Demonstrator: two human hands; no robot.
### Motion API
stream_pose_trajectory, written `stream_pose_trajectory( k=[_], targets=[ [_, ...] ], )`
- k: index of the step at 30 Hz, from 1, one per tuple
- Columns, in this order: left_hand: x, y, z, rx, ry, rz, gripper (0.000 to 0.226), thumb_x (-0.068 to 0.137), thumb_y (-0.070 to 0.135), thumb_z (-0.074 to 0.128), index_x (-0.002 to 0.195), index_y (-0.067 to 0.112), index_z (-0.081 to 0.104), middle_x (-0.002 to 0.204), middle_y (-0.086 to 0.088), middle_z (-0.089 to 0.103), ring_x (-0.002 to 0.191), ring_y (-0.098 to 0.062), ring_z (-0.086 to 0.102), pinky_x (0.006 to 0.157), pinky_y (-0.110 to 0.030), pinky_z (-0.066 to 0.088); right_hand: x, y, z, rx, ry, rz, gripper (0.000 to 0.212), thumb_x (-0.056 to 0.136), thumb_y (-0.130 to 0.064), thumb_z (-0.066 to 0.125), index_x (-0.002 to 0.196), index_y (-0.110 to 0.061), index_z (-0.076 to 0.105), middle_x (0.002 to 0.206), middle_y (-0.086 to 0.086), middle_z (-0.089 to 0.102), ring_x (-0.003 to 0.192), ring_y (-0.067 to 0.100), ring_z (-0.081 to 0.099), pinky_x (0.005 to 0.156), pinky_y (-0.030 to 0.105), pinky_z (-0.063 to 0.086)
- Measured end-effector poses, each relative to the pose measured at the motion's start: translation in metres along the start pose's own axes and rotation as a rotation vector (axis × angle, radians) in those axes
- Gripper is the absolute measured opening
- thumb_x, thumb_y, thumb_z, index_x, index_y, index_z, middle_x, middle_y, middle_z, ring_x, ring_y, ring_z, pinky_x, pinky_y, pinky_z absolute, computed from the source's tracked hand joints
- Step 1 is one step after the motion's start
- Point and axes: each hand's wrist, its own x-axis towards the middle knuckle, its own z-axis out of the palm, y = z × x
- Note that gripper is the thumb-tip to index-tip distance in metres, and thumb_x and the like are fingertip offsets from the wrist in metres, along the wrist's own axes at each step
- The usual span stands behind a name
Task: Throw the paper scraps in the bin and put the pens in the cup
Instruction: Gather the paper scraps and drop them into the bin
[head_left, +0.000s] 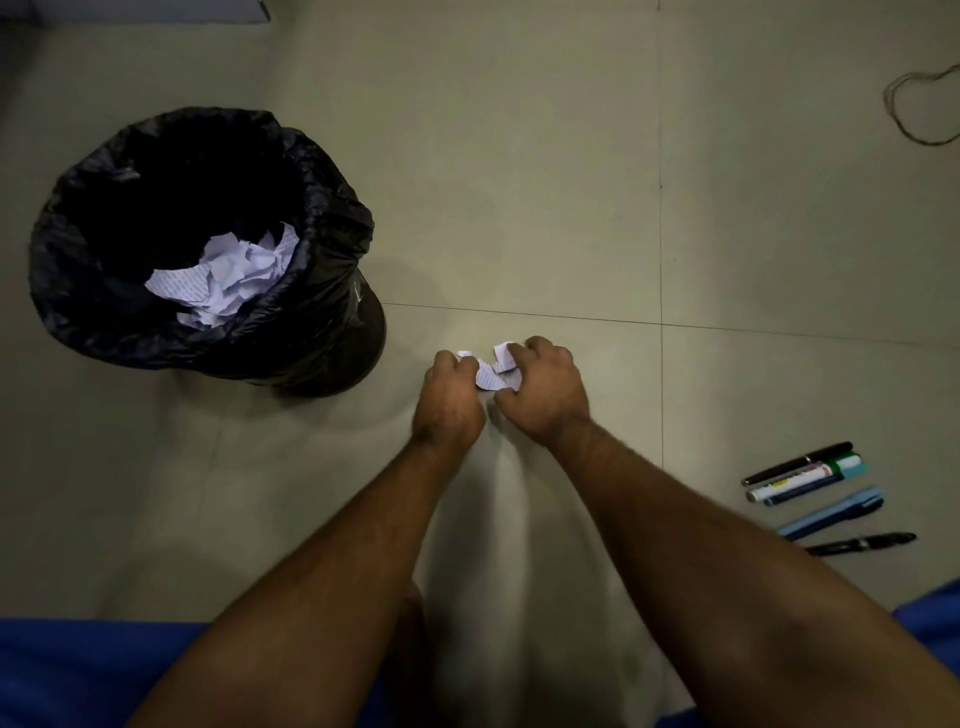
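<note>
A bin lined with a black bag stands on the floor at the left, with crumpled white paper inside it. Right of the bin, my left hand and my right hand are side by side, low over the floor. Both are closed around white paper scraps with printed lines, which show between the fingers. Several pens and markers lie in a loose row on the floor at the right. No cup is in view.
The floor is pale tile with thin joints. A loop of thin cord lies at the far right. Blue fabric covers my legs along the bottom edge. A dark object edge shows at the top left.
</note>
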Motion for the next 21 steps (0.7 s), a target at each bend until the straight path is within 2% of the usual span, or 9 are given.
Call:
stream_pose_trajectory(
  k=[3, 4, 6, 8, 11, 13, 18, 21],
  targets=[
    [0.001, -0.003, -0.003, 0.225, -0.062, 0.063, 0.062, 0.088, 0.005, 0.057, 0.145, 0.021, 0.036, 0.145, -0.015, 0.033, 0.123, -0.032, 0.044, 0.094, -0.038, 0.045, -0.006, 0.0, 0.003, -0.144, -0.075, -0.075, 0.084, 0.062, -0.042, 0.068, 0.14, -0.019, 0.049, 0.133, 0.012, 0.052, 0.111, 0.033, 0.051, 0.091, 0.038, 0.045],
    [0.003, -0.003, -0.003, 0.264, -0.115, 0.085, 0.065, 0.09, 0.008, 0.057, 0.148, 0.024, 0.032, 0.153, -0.014, 0.026, 0.13, -0.032, 0.039, 0.099, -0.039, 0.043, -0.006, 0.0, 0.004, -0.192, -0.089, -0.098, 0.087, 0.062, -0.042, 0.069, 0.142, -0.021, 0.046, 0.135, 0.013, 0.051, 0.111, 0.033, 0.05, 0.091, 0.038, 0.045],
    [0.007, -0.002, -0.002, 0.311, -0.214, 0.118, 0.059, 0.096, 0.017, 0.053, 0.149, 0.027, 0.032, 0.158, -0.011, 0.021, 0.136, -0.031, 0.033, 0.105, -0.04, 0.039, -0.004, 0.001, 0.005, -0.244, -0.102, -0.13, 0.078, 0.065, -0.043, 0.07, 0.139, -0.023, 0.051, 0.136, 0.013, 0.05, 0.11, 0.034, 0.05, 0.09, 0.038, 0.045],
    [0.009, -0.002, -0.001, 0.361, -0.241, 0.138, 0.051, 0.097, 0.025, 0.054, 0.146, 0.025, 0.039, 0.153, -0.009, 0.032, 0.132, -0.03, 0.037, 0.103, -0.038, 0.042, -0.002, 0.002, 0.004, -0.266, -0.099, -0.135, 0.059, 0.077, -0.037, 0.066, 0.133, -0.022, 0.057, 0.138, 0.013, 0.05, 0.111, 0.035, 0.05, 0.089, 0.038, 0.045],
    [0.006, -0.001, 0.0, 0.403, -0.2, 0.173, 0.037, 0.095, 0.026, 0.056, 0.131, 0.019, 0.055, 0.131, -0.009, 0.052, 0.117, -0.028, 0.05, 0.088, -0.033, 0.048, -0.004, 0.008, 0.001, -0.288, -0.095, -0.115, 0.034, 0.092, -0.021, 0.053, 0.125, -0.02, 0.061, 0.128, 0.01, 0.053, 0.108, 0.032, 0.051, 0.078, 0.035, 0.046],
    [-0.002, 0.002, 0.0, 0.397, -0.212, 0.187, 0.03, 0.096, 0.023, 0.05, 0.122, 0.012, 0.06, 0.121, -0.012, 0.055, 0.109, -0.03, 0.054, 0.081, -0.036, 0.046, -0.009, 0.015, -0.001, -0.29, -0.099, -0.102, 0.03, 0.094, -0.017, 0.05, 0.12, -0.02, 0.063, 0.12, 0.007, 0.056, 0.104, 0.031, 0.054, 0.071, 0.034, 0.046],
    [-0.009, -0.001, 0.007, 0.349, -0.193, 0.129, 0.025, 0.091, 0.011, 0.051, 0.112, 0.009, 0.064, 0.116, -0.013, 0.06, 0.105, -0.03, 0.059, 0.084, -0.034, 0.045, -0.011, 0.021, -0.001, -0.276, -0.102, -0.106, 0.03, 0.096, -0.02, 0.05, 0.121, -0.023, 0.066, 0.112, 0.007, 0.063, 0.1, 0.031, 0.062, 0.078, 0.033, 0.048],
    [-0.005, -0.001, 0.004, 0.156, -0.148, -0.005, 0.022, 0.094, 0.015, 0.052, 0.108, 0.007, 0.067, 0.113, -0.013, 0.064, 0.102, -0.03, 0.061, 0.086, -0.03, 0.043, -0.015, 0.025, 0.002, -0.117, -0.076, -0.027, 0.03, 0.095, -0.019, 0.051, 0.119, -0.021, 0.07, 0.111, 0.009, 0.067, 0.101, 0.031, 0.063, 0.083, 0.032, 0.047]
  ],
)
